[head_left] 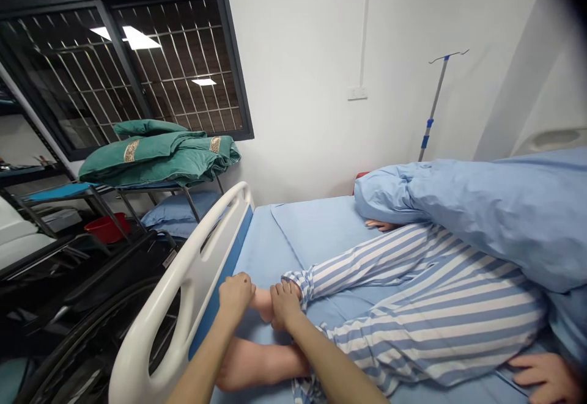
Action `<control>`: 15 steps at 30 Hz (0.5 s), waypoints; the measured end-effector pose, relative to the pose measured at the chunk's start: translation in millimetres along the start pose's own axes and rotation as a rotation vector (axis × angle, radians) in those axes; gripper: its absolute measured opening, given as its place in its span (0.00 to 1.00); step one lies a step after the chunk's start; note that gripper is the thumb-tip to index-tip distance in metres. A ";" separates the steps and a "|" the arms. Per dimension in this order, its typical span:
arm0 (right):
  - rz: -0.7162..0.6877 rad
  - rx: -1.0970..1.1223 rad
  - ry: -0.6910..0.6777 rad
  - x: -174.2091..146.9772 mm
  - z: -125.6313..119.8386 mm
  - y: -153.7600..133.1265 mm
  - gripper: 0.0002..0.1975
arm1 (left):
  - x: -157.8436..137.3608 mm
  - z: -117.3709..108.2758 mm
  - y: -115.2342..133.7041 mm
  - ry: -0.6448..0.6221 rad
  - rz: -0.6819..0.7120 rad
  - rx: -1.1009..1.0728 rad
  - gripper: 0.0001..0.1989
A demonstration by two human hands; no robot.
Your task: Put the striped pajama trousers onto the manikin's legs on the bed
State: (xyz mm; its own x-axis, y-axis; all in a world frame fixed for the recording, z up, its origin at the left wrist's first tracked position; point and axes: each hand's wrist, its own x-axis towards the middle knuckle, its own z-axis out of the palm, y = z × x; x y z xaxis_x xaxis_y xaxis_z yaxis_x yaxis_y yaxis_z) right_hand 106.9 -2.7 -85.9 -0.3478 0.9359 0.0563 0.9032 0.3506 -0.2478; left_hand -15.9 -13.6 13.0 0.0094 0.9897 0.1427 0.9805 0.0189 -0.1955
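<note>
A figure in blue-and-white striped trousers (440,312) lies on the bed; whether it is a person or a manikin I cannot tell. My left hand (236,294) is closed around the front of its far bare foot (262,302), next to the footboard. Around the ankle of that same leg, just below the trouser cuff, wraps my right hand (285,303). My hands cover much of that foot. The nearer bare foot (257,362) rests on the sheet beneath my forearms, untouched by my fingers.
A white footboard (123,355) edges the bed's left end, with a wheelchair (87,330) beyond it. Blue bedding (472,208) covers the figure's upper body. Green folded bedding (160,156) lies by the window. An IV pole (435,101) stands against the wall.
</note>
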 end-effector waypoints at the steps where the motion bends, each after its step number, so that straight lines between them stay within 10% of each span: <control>1: 0.010 0.004 -0.001 1.5 1.2 1.2 0.37 | 3.3 -1.4 0.2 -0.041 0.019 0.027 0.18; 15: 0.000 0.015 0.018 4.6 6.6 6.2 0.32 | 45.6 11.7 20.1 -0.280 0.008 0.164 0.13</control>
State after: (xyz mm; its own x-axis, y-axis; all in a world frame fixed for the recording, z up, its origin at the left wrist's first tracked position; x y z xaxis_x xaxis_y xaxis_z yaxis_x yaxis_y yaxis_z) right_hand 109.2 3.6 -93.6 -0.3433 0.9364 0.0735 0.8993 0.3503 -0.2620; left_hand 1.9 33.6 4.3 -0.0600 0.9901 -0.1270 0.9357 0.0114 -0.3526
